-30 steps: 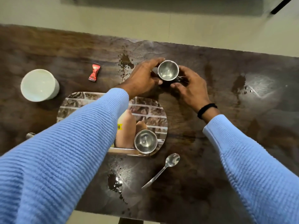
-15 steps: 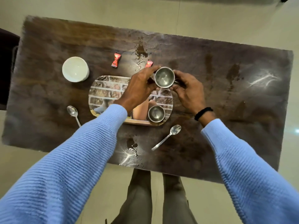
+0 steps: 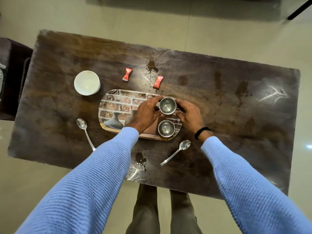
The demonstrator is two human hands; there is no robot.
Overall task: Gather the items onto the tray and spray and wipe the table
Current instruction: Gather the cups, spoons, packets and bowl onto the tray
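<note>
here the left grip (image 3: 146, 112) and the right grip (image 3: 189, 114) pinch a cup (image 3: 167, 105) by its sides, over the far right end of the tray (image 3: 118, 102); i cannot tell if it touches it. a second cup (image 3: 166, 128) stands on the tray, just nearer. on the bench (image 3: 219, 98) a spoon (image 3: 179, 150) lies by the tray's near right end, a bowl (image 3: 87, 82) off its far left.

The dark wooden table (image 3: 236, 115) lies open on its right half, only stained. The oval brick-print tray (image 3: 118, 102) is open at its left; a small steel cup (image 3: 166, 128) and the left hand (image 3: 146, 112) and right hand (image 3: 189, 115) gripping a second steel cup (image 3: 167, 105) fill its right. A round white bowl (image 3: 87, 82), two red sweet wrappers (image 3: 127, 74) (image 3: 158, 81) and two steel spoons (image 3: 81, 124) (image 3: 184, 144) ring it.
</note>
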